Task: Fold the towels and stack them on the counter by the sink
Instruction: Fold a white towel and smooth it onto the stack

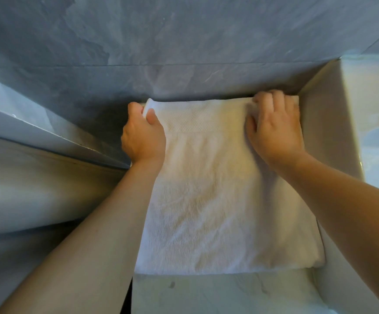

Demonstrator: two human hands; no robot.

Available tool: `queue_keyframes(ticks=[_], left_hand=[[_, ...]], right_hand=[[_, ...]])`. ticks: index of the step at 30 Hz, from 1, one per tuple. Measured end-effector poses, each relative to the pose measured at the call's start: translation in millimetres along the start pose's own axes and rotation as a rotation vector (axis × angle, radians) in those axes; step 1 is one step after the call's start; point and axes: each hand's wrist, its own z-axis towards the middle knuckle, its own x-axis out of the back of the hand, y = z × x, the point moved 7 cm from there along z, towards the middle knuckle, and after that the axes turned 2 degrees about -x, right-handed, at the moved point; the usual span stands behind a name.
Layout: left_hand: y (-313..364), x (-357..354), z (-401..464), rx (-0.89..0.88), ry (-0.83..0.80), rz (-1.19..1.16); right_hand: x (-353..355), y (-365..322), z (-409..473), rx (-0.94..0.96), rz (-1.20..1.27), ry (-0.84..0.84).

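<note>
A white towel [218,200] lies folded flat on a pale counter [218,293], its far edge against the grey wall. My left hand [143,134] pinches the towel's far left corner between thumb and curled fingers. My right hand [274,128] grips the far right corner, its fingers curled over the folded edge. Both forearms reach in from the bottom of the view. A woven band runs across the towel near its far edge.
A grey marbled wall [184,53] rises right behind the towel. The white side of a raised sink basin [333,123] stands close on the right. A ledge [48,137] runs along the left, and a dark gap borders the counter's left edge.
</note>
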Motion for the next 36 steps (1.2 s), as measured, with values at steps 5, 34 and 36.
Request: queue_keyframes(ticks=[5, 34, 36], left_hand=[[8.1, 24.1, -5.0, -0.141, 0.191, 0.153], [0.1, -49.5, -142.9, -0.755, -0.33, 0.524], [-12.0, -48.9, -139.0, -0.717, -0.315, 0.532]], right_hand=[[-30.5, 9.8, -20.8, 0.002, 0.027, -0.212], [-16.6, -9.8, -122.4, 0.023, 0.015, -0.324], [-24.0, -2.1, -127.7, 0.012, 0.03, -0.335]])
